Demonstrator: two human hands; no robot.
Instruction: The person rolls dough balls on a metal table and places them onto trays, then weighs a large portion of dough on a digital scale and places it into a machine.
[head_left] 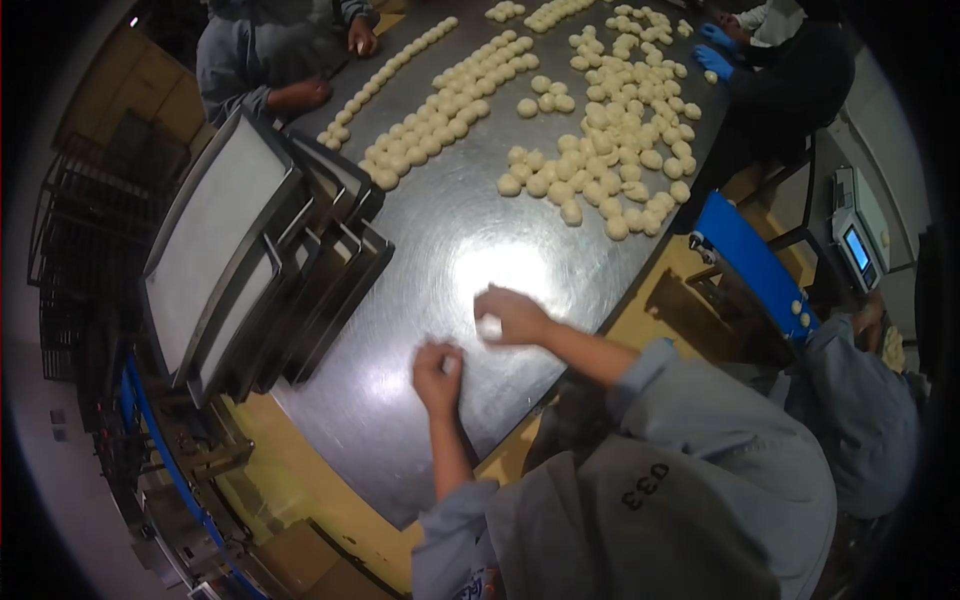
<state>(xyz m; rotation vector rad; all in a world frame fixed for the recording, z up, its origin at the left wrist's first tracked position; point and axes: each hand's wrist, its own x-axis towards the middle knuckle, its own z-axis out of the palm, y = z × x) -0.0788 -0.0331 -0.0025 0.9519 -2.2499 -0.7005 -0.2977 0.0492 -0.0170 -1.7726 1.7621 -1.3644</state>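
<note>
Over the near part of a steel table [390, 320], both hands are held with their fingers curled in. My left hand [438, 378] is closed in a loose ring; a small pale spot shows inside it, too small to name. Farther right and a little higher, my right hand [515, 317] is also closed. Under its fingers is a whitish round patch, and I cannot tell whether it is dough or glare off the metal. Beyond my hands lie many dough balls [600, 150], loosely heaped at the far right, with tighter rows of dough balls [430, 125] at the far left.
Stacked metal trays [230, 250] stand along the table's left edge. Across the table a person in grey [265, 60] works; at the far right are blue-gloved hands [715, 50]. To the right are a blue conveyor belt [750, 260], a scale [858, 235] and another person's sleeve [850, 390].
</note>
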